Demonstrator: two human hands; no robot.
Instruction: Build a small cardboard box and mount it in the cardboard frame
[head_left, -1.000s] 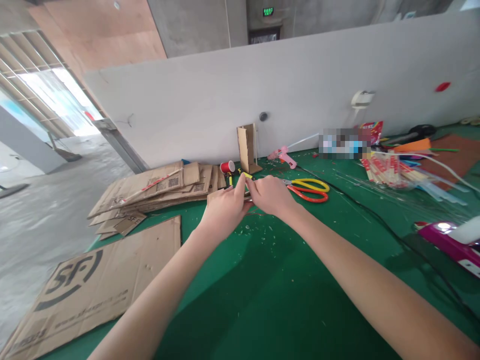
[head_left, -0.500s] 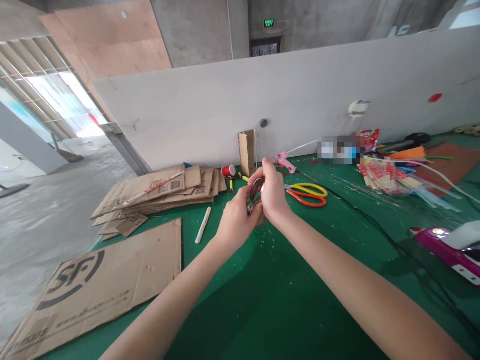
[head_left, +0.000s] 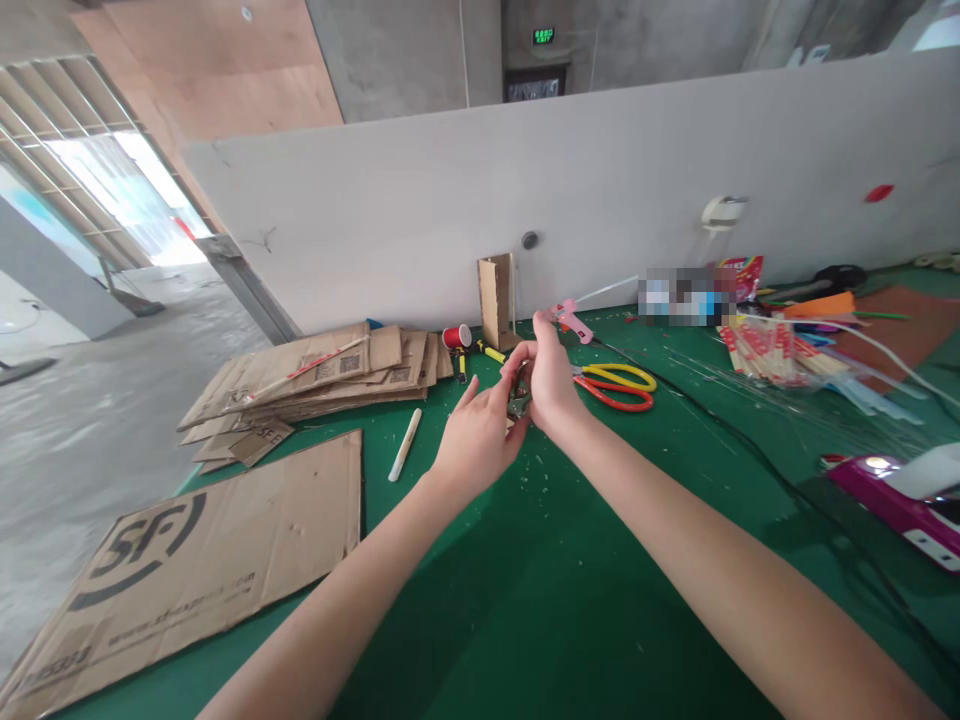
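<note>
Above the green table, my left hand (head_left: pixel 480 430) and my right hand (head_left: pixel 553 385) come together around a small shiny metal thing (head_left: pixel 519 395). Fingers cover much of it, and I cannot make out its kind. My left fingertips pinch it from the left, with one finger sticking up apart. My right hand is curled about its other side, palm turned inward. Just right of my right hand lie scissors (head_left: pixel 619 385) with one yellow and one red handle. Behind the hands a folded piece of cardboard (head_left: pixel 495 300) stands upright.
A cardboard stack (head_left: pixel 322 375) and a flat cardboard sheet (head_left: pixel 247 560) lie left. Near them are a whitish stick (head_left: pixel 406 445) and a red spool (head_left: pixel 456 337). A pink glue gun (head_left: pixel 576 322) trails a black cord. A purple-and-white device (head_left: pixel 892 505) stands at right.
Both hands have shifted slightly right. The left fingers have changed their grip on the metal thing, one now lifted away, and the thing appears turned.
</note>
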